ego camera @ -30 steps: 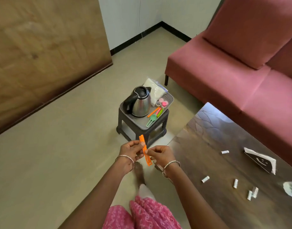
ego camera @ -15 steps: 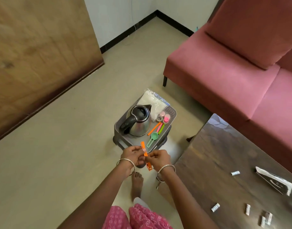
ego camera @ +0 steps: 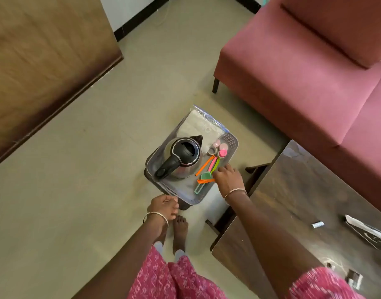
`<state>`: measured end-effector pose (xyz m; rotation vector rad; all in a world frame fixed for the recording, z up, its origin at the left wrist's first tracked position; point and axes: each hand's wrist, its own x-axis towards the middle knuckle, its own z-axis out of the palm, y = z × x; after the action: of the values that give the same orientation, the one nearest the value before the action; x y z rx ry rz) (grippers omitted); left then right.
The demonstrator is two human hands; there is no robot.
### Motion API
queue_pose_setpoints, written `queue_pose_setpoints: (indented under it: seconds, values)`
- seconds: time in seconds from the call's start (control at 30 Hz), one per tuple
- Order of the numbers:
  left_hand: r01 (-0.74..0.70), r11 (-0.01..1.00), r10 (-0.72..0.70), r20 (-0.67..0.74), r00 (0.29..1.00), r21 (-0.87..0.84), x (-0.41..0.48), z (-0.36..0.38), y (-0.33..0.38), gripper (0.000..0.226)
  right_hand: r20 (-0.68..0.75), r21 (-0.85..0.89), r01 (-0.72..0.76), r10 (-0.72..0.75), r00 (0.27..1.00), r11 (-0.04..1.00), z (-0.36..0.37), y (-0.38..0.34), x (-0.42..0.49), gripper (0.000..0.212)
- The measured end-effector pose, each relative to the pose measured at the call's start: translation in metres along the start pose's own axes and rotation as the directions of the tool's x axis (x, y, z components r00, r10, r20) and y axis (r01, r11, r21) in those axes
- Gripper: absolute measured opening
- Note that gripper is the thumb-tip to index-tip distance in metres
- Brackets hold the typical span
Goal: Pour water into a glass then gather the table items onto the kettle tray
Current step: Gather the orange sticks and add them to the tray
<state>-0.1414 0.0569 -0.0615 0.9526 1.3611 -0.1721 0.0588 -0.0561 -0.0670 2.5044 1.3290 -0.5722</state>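
- A big brown wooden board [ego camera: 45, 72] fills the far left. It stands on the pale floor [ego camera: 77, 190].
- The left hand [ego camera: 163, 207] hangs just beside the near left corner of the tray. Its fingers are loosely curled and hold nothing. A thin bangle [ego camera: 156, 214] is on the wrist.
- A shiny steel kettle with a black lid and black handle [ego camera: 182, 158] stands upright on the left part of a grey plastic tray [ego camera: 185, 198]. The tray sits on a low dark stool [ego camera: 184, 206] on the floor.
- A clear plastic bag with something white inside [ego camera: 203, 126] lies at the far end of the tray, just behind the kettle.
- Some little round pink caps [ego camera: 223, 152] sit on the far right part of the tray, to the right of the kettle.
- A long thin orange stick [ego camera: 204, 165] lies near the caps, with a pink one and a green one beside it.
- A green plastic scoop [ego camera: 200, 185] lies on the near right part of the tray.
- A flat orange plastic clip [ego camera: 204, 180] lies across the green scoop.
- The right hand [ego camera: 228, 178] is over the right edge of the tray. Its fingers bend down and pinch the right end of the orange clip.
- A dark brown wooden table [ego camera: 293, 201] stands to the right of the tray. A small white roll [ego camera: 317, 224] and a white and black paper packet [ego camera: 366, 233] lie on it, well apart from the tray.
- A dusty pink sofa [ego camera: 314, 72] fills the far right.
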Motion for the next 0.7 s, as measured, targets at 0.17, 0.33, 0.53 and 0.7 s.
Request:
queue_pose_setpoints:
  seconds: [0.17, 0.33, 0.53, 0.7]
  values:
    - [0.020, 0.999, -0.022, 0.040, 0.999, 0.049, 0.022, -0.008, -0.007, 0.006, -0.023, -0.188, 0.123, -0.129, 0.991, 0.975, 0.008, 0.005, 0.042, 0.012]
    - [0.053, 0.995, -0.056, 0.024, 0.998, 0.083, 0.051, -0.013, -0.014, 0.009, -0.056, -0.172, 0.249, -0.262, 0.963, 0.953, 0.031, 0.009, 0.074, 0.008]
    - [0.079, 0.994, -0.079, 0.005, 0.997, 0.072, 0.071, -0.009, -0.011, 0.013, -0.088, -0.174, 0.300, -0.318, 0.944, 0.938, 0.048, 0.015, 0.088, 0.005]
    - [0.076, 0.990, -0.078, 0.016, 0.997, 0.122, 0.074, 0.001, -0.008, 0.006, -0.143, -0.153, 0.309, -0.330, 0.933, 0.939, 0.048, 0.021, 0.097, 0.015]
